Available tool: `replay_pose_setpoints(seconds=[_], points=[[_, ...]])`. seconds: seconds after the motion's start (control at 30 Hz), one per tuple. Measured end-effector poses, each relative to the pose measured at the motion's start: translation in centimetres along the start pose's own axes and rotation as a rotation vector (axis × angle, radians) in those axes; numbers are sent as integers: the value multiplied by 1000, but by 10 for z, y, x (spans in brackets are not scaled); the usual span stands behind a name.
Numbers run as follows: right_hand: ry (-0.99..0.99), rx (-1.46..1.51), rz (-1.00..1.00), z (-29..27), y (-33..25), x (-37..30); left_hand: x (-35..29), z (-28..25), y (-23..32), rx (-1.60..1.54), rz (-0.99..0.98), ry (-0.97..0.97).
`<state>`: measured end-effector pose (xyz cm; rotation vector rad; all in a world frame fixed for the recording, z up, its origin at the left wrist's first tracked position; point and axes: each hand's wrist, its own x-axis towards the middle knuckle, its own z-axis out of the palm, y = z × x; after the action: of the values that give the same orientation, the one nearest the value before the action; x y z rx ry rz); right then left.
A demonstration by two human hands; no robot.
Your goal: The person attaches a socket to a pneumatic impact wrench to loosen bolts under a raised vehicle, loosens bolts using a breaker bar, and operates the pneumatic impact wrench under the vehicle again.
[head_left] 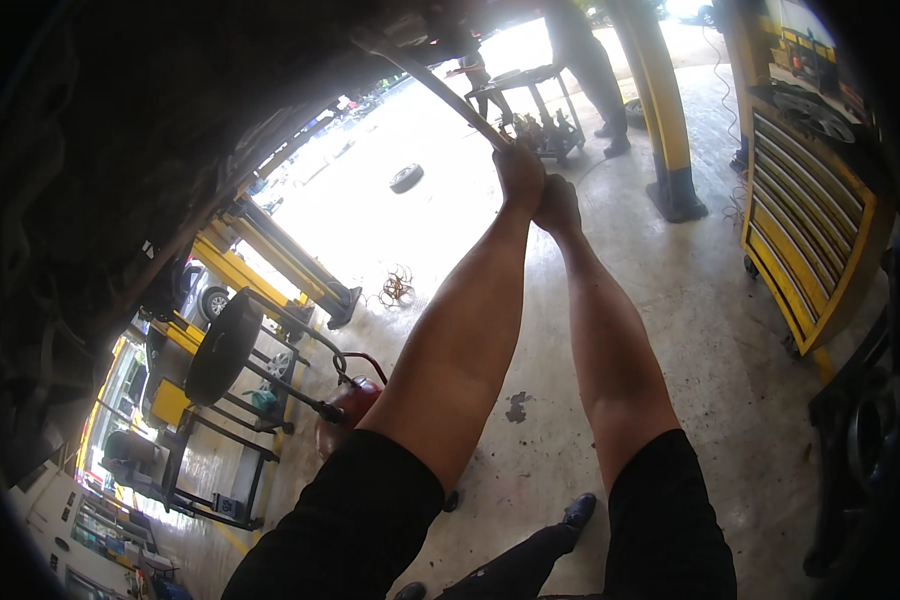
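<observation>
Both my arms reach up and forward to a long metal bar point(438, 88), which slants up to the left beneath the dark underside of a raised vehicle point(80, 130). My left hand point(518, 176) is closed around the bar's near end. Just behind and to the right, touching the left hand, my right hand point(559, 206) is closed too. It seems to grip the same bar, though the fingers and the bar's tip there are mostly hidden. At its far end the bar widens and meets the underside, where shadow hides the exact joint.
A yellow tool chest point(805, 215) stands at right, near a yellow lift post point(660, 120). At left are a black wheeled stand with a round pan point(225, 345) and a red tank point(350, 408). A tyre point(407, 178) lies ahead; a person point(585, 70) stands beyond a cart point(545, 130).
</observation>
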<state>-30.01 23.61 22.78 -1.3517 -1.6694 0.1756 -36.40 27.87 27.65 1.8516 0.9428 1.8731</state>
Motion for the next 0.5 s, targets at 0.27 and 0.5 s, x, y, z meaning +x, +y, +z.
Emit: replay_pose_setpoints(seconds=[0.27,0.5], points=[[32,45,0,-3,-7,-6,-6,-3,10,86,117,30],[42,71,133,-9,-12,-86,-79,-13,92,-265,-546,-56]])
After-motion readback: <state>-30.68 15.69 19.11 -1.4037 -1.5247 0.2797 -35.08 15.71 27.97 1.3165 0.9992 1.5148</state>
